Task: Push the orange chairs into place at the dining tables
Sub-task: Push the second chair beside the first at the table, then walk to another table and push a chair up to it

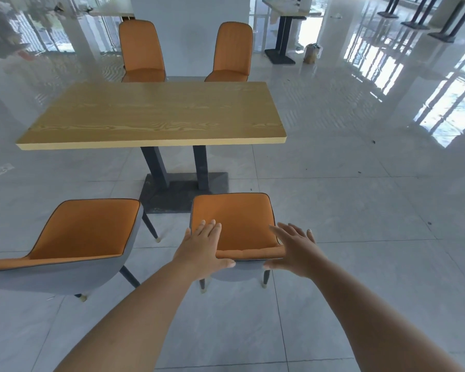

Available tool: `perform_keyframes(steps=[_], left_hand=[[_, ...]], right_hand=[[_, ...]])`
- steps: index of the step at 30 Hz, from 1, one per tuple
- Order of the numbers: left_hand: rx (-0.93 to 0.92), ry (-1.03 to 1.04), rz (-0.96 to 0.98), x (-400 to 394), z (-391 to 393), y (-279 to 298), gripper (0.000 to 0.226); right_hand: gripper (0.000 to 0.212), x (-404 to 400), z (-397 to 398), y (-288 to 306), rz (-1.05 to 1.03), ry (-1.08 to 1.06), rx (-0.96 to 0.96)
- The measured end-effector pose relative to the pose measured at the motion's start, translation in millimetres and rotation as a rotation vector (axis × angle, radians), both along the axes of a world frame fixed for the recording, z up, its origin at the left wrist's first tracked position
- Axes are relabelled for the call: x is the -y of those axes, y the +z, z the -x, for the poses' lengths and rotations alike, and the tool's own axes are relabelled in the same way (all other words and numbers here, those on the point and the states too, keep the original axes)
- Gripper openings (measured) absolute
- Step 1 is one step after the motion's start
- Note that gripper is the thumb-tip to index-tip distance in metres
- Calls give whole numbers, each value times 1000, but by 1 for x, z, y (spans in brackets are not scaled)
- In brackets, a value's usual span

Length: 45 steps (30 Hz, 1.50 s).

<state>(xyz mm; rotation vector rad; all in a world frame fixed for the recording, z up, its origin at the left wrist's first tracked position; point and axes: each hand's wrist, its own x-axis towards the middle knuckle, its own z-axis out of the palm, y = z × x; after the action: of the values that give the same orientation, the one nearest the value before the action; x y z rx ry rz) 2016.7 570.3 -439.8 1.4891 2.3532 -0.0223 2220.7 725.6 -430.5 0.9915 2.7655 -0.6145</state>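
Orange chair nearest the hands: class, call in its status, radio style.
Left hand and right hand open, at the backrest top of the orange chair. Chair short of the table, not tucked in. Path looks clear.

The left orange chair is cut off by the left edge.
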Motion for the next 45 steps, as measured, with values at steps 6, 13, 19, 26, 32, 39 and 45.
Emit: perform_keyframes(steps=[6, 13, 19, 26, 32, 39, 45], left_hand=[[-47, -58, -23, -10, 0, 35, 107], [-94, -156, -97, -19, -4, 83, 110], [-100, -234, -171, -13, -4, 132, 110], [-108, -266, -168, -1, 0, 152, 113], [-87, -317, -144, -16, -24, 150, 112], [-60, -388, -137, -71, -82, 145, 108], [-33, -428, -154, -153, -159, 137, 106]], right_hand=[[107, 3, -8, 33, -11, -56, -43], [106, 10, -22, 74, -77, -118, -80], [106, 23, -33, 119, -132, -172, -131], [108, 35, -40, 137, -176, -216, -153], [108, 32, -66, 134, -161, -247, -140], [104, -13, -133, 124, -153, -307, -141], [101, -85, -211, 112, -153, -322, -137]])
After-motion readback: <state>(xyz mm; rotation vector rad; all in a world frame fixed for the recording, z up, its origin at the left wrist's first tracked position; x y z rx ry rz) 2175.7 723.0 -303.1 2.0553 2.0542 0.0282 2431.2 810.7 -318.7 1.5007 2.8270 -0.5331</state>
